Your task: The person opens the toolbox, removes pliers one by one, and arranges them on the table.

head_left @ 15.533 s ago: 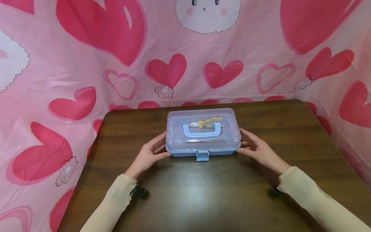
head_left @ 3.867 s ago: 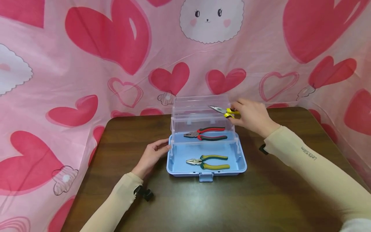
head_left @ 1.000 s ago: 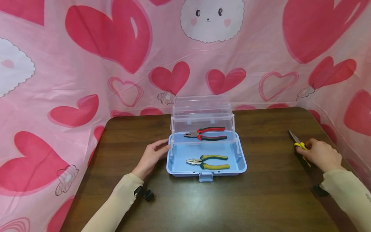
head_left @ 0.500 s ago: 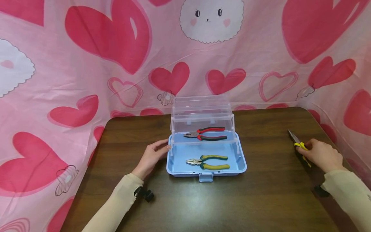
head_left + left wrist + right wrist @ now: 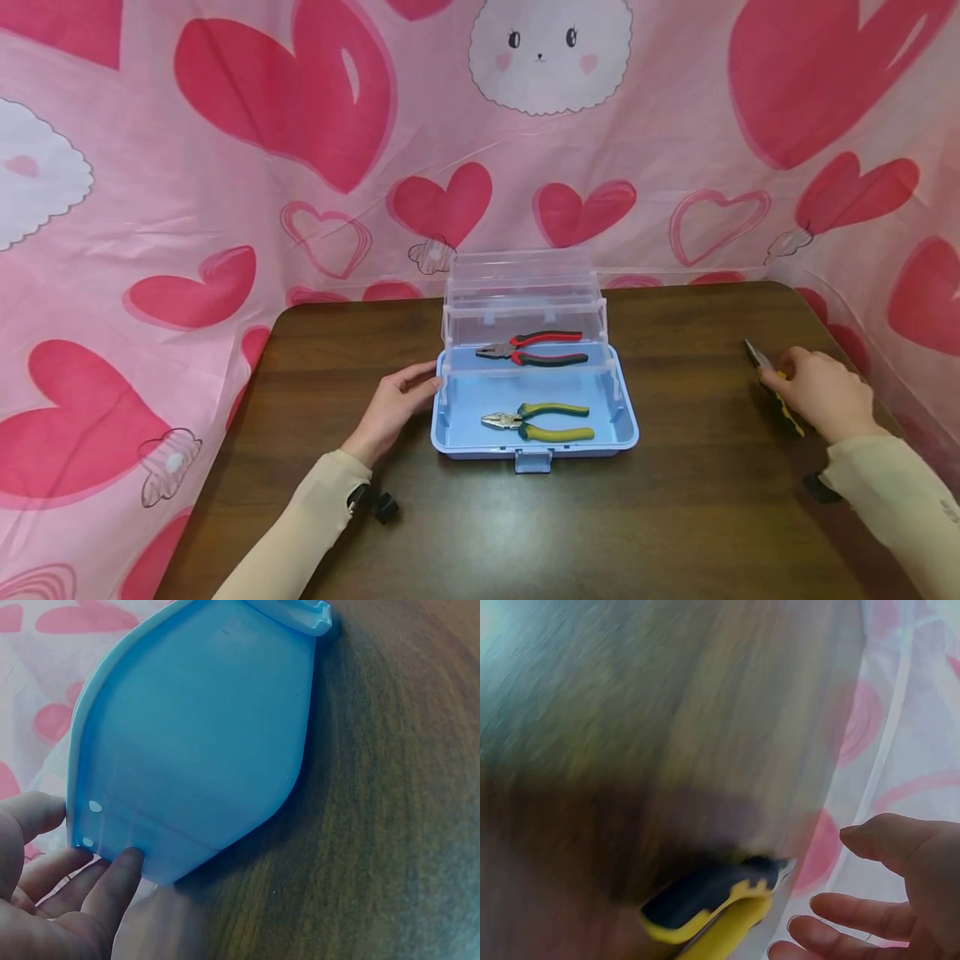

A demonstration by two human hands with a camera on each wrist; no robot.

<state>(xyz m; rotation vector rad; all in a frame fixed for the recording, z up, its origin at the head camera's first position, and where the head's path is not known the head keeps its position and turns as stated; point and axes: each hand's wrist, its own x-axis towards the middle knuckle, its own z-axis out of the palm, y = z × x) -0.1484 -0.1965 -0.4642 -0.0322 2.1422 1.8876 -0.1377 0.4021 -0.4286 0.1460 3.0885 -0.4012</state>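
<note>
My left hand (image 5: 393,408) touches the left end of the blue toolbox (image 5: 534,454); in the left wrist view, its thumb is at the rim and its fingertips are against the wall. Red-and-black combination pliers (image 5: 551,361) lie on the raised clear tray (image 5: 517,312). Below, green-and-yellow combination pliers (image 5: 558,434) lie on the box floor. At the table's right, long-nose pliers (image 5: 720,900) with yellow-and-black handles lie on the wood. My right hand (image 5: 828,396) is just over them, partly hiding them. In the right wrist view its fingers are spread, with a gap to the handles.
The brown wooden table (image 5: 480,542) has pink heart-print cloth (image 5: 652,108) behind it and along its sides. The toolbox's lid stands raised at the back, and its blue latch (image 5: 533,461) hangs at the front.
The right hand took the long-nose pliers from the toolbox area to the table's right side. In the last half second its fingers have come off them, rising slightly. The left hand stays put.
</note>
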